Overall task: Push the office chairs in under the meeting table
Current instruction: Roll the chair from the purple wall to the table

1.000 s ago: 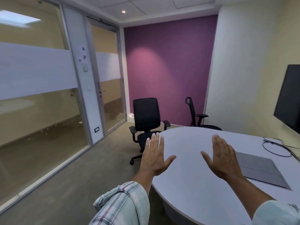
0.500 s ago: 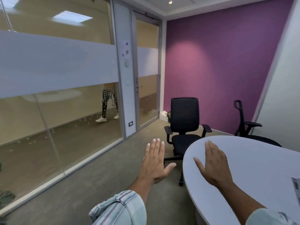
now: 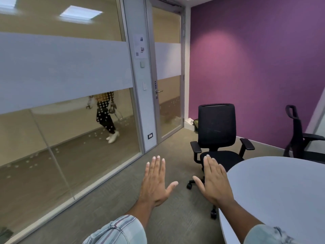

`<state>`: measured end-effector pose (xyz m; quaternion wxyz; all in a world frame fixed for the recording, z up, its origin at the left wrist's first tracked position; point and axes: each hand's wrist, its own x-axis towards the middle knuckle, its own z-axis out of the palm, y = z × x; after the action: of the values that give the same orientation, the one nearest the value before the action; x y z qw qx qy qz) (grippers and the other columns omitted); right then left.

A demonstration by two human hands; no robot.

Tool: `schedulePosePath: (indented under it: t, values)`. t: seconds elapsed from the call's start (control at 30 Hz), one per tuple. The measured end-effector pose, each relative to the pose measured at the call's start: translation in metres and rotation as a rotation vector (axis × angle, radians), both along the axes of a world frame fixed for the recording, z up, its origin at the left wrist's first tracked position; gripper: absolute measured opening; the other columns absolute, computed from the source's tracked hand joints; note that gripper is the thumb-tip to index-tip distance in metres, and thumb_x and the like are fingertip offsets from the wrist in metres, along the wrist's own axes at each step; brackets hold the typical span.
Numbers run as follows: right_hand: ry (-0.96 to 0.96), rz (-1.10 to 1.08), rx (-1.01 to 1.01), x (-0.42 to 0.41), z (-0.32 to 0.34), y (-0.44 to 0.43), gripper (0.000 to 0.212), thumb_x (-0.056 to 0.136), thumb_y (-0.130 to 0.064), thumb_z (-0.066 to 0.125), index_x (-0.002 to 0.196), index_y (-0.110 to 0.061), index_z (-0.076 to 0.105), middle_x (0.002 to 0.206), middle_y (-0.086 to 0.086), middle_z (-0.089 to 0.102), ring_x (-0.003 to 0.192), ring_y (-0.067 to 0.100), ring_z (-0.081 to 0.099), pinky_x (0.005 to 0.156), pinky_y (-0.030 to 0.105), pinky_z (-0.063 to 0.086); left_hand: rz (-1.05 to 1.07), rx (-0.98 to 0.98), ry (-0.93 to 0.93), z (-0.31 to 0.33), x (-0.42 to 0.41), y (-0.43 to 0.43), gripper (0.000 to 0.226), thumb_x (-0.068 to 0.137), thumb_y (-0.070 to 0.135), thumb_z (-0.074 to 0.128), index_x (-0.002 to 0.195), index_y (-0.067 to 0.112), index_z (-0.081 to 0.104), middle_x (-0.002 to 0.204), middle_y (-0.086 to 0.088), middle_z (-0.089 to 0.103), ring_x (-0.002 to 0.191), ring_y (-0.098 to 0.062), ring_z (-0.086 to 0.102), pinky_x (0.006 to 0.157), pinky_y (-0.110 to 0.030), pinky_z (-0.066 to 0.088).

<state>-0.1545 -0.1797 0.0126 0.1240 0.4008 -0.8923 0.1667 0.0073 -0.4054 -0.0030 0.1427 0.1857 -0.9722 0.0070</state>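
Office chair [image 3: 217, 131], black with a mesh back, armrests and a castor base, stands on the grey carpet [image 3: 98, 205] at the far left end of the meeting table [image 3: 281, 191], its seat facing the near side and clear of the tabletop edge; the seat is not under the table. A second office chair [image 3: 299, 138], also black, stands at the far right, seen side-on, with its seat partly hidden behind the table's far rim. The table has a pale rounded top and fills the near right of the view. The left hand [image 3: 154, 182] is raised palm-down over the carpet, fingers extended and close together, thumb spread outward, holding nothing. The right hand [image 3: 215, 184] is raised in the same manner just left of the table's rim, fingers straight, thumb out, empty, its fingertips overlapping the first chair's seat in the view; no contact with the chair is evident. Both forearms emerge from rolled light striped sleeves [image 3: 119, 231]. A glass partition [image 3: 61, 120] with a frosted band and a glass door [image 3: 167, 76] run along the left; a purple wall [image 3: 255, 59] closes the far side.
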Motion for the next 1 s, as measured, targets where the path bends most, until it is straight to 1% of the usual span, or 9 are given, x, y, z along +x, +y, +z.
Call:
schedulePosePath:
  t: [0.13, 0.23, 0.33, 0.47, 0.57, 0.7, 0.77, 0.93, 1.0]
  values:
    - [-0.019, 0.027, 0.021, -0.065, -0.009, -0.049, 0.095, 0.104, -0.077, 0.013, 0.173, -0.012, 0.007, 0.182, 0.011, 0.010, 0.168, 0.028, 0.007, 0.136, 0.050, 0.013, 0.011, 0.005, -0.023, -0.002, -0.062, -0.048, 0.108, 0.098, 0.092, 0.005, 0.171, 0.016, -0.017, 0.181, -0.013, -0.020, 0.166, -0.026, -0.028, 0.135, -0.050, -0.012]
    - [-0.035, 0.012, 0.041, -0.107, -0.010, -0.081, 0.094, 0.106, -0.074, 0.018, 0.173, -0.010, 0.008, 0.181, 0.012, 0.011, 0.168, 0.030, 0.009, 0.136, 0.051, 0.014, 0.011, 0.011, -0.043, -0.006, -0.103, -0.075, 0.109, 0.096, 0.092, -0.001, 0.171, 0.015, -0.017, 0.181, -0.012, -0.021, 0.166, -0.026, -0.029, 0.136, -0.051, -0.011]
    - [-0.007, 0.011, 0.047, -0.136, -0.010, -0.104, 0.093, 0.106, -0.074, 0.016, 0.172, -0.010, 0.003, 0.182, 0.012, 0.008, 0.168, 0.029, 0.007, 0.137, 0.050, 0.012, 0.013, -0.009, -0.045, -0.006, -0.133, -0.098, 0.109, 0.095, 0.092, -0.004, 0.172, 0.015, -0.016, 0.182, -0.013, -0.018, 0.166, -0.027, -0.027, 0.137, -0.052, -0.009]
    - [-0.013, -0.013, 0.051, -0.193, -0.006, -0.148, 0.094, 0.106, -0.074, 0.018, 0.172, -0.009, 0.003, 0.182, 0.012, 0.007, 0.168, 0.029, 0.005, 0.137, 0.049, 0.011, 0.001, 0.015, -0.025, 0.000, -0.194, -0.143, 0.110, 0.097, 0.091, -0.001, 0.174, 0.012, -0.008, 0.182, -0.015, -0.011, 0.168, -0.029, -0.020, 0.138, -0.055, -0.001]
    - [-0.001, -0.024, 0.053, -0.227, -0.013, -0.177, 0.092, 0.108, -0.072, 0.021, 0.172, -0.008, 0.004, 0.182, 0.013, 0.009, 0.168, 0.031, 0.008, 0.136, 0.049, 0.012, -0.006, 0.006, -0.029, -0.003, -0.231, -0.174, 0.110, 0.098, 0.091, -0.001, 0.174, 0.012, -0.006, 0.183, -0.015, -0.010, 0.168, -0.028, -0.019, 0.138, -0.055, -0.001]
    - [-0.013, -0.056, 0.084, -0.275, -0.028, -0.222, 0.095, 0.105, -0.075, 0.014, 0.172, -0.010, 0.003, 0.182, 0.012, 0.008, 0.168, 0.030, 0.007, 0.137, 0.049, 0.012, -0.044, 0.011, -0.033, -0.015, -0.286, -0.224, 0.110, 0.099, 0.090, 0.001, 0.175, 0.011, -0.002, 0.183, -0.016, -0.006, 0.169, -0.030, -0.016, 0.138, -0.056, 0.002]
    - [-0.019, -0.081, 0.103, -0.302, -0.038, -0.244, 0.096, 0.104, -0.077, 0.009, 0.172, -0.011, -0.001, 0.182, 0.011, 0.004, 0.168, 0.028, 0.004, 0.137, 0.049, 0.011, -0.066, 0.015, -0.032, -0.024, -0.317, -0.253, 0.109, 0.099, 0.089, 0.003, 0.175, 0.011, -0.002, 0.183, -0.016, -0.006, 0.169, -0.030, -0.015, 0.138, -0.056, 0.003]
    - [-0.053, -0.164, 0.090, -0.373, -0.046, -0.305, 0.098, 0.101, -0.079, 0.003, 0.172, -0.011, -0.002, 0.183, 0.010, 0.001, 0.168, 0.027, 0.000, 0.136, 0.045, 0.004, -0.141, 0.030, -0.015, -0.025, -0.410, -0.330, 0.108, 0.099, 0.090, 0.003, 0.174, 0.012, -0.007, 0.182, -0.015, -0.011, 0.169, -0.030, -0.016, 0.138, -0.054, -0.001]
    - [-0.053, -0.207, 0.053, -0.401, -0.043, -0.328, 0.096, 0.104, -0.077, 0.008, 0.172, -0.011, -0.002, 0.182, 0.011, 0.002, 0.168, 0.028, 0.002, 0.136, 0.047, 0.007, -0.185, 0.014, -0.001, -0.021, -0.445, -0.355, 0.108, 0.100, 0.089, 0.003, 0.173, 0.011, -0.009, 0.182, -0.015, -0.012, 0.169, -0.030, -0.017, 0.138, -0.054, -0.003]
